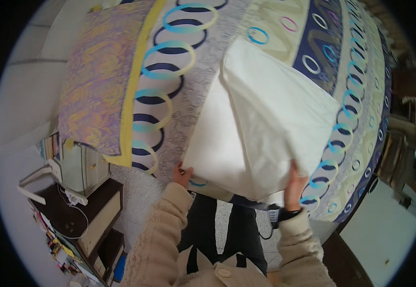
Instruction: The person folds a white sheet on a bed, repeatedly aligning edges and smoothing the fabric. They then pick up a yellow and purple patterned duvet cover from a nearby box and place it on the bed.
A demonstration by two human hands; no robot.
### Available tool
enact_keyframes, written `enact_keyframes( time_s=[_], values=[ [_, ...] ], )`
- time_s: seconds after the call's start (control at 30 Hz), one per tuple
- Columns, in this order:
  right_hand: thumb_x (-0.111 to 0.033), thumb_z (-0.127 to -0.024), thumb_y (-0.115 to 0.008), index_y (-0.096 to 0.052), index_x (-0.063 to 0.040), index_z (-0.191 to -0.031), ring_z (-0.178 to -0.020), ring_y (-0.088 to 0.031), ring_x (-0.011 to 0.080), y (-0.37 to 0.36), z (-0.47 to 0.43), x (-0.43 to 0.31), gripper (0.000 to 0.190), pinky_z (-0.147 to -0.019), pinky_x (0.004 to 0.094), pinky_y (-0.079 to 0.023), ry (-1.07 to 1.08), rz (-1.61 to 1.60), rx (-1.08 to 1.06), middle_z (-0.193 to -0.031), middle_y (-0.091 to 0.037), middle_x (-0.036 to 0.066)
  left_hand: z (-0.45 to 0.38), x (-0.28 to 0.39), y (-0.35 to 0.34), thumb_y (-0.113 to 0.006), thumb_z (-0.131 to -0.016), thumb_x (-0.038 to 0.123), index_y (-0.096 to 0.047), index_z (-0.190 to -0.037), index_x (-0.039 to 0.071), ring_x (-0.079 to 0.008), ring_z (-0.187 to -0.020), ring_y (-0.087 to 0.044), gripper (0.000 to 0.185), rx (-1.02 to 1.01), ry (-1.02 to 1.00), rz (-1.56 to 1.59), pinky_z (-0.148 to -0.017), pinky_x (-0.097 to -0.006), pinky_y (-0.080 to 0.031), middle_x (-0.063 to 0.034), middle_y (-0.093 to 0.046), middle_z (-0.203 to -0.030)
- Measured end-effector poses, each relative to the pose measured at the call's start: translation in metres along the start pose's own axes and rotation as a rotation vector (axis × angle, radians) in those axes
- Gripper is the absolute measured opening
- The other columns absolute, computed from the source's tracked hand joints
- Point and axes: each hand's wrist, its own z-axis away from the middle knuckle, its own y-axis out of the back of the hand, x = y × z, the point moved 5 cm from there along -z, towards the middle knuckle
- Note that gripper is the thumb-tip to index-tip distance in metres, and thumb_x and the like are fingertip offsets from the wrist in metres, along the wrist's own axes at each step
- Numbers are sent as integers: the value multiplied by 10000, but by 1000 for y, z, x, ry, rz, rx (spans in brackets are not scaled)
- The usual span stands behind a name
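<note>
A white cloth [215, 136] lies partly folded on the patterned bedspread [172, 118], with one layer turned over across its right side. My left hand [182, 175] grips the cloth's near left corner between thumb and fingers. At the near right edge, my right hand [294, 186] has hold of the folded layer, its fingertips partly hidden by the fabric. A black strap [283, 215] circles my right wrist.
A purple and yellow pillow [96, 79] lies at the bed's left end. Left of the bed stands a dark bedside cabinet [100, 219] carrying a small glass-sided case [86, 168], a white lamp [36, 179] and a cable. A pale panel [380, 229] is at the lower right.
</note>
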Motion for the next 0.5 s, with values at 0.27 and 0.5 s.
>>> enact_keyframes(
  time_s=[0.27,0.5],
  values=[
    [-277,-905,-530,-463,26,-1227,-1038,-504,165,315,-32,55,447,-906,301,-393,50,-283,443,-1178,-522,91,-4,-8,-9,-642,-820,214,-409,-1192,176,-222,-945,-521,441,12,138,207,-733,-409,-451,-50,-528,-1094],
    [-272,-883,-562,-476,-25,-1236,-1032,-526,181,547,38,291,439,-833,319,-456,-252,-445,904,-1176,-532,69,21,13,-19,-619,-832,211,-343,-1279,196,-272,-1055,-509,526,120,13,254,-833,-449,-421,-66,-506,-1183]
  ],
)
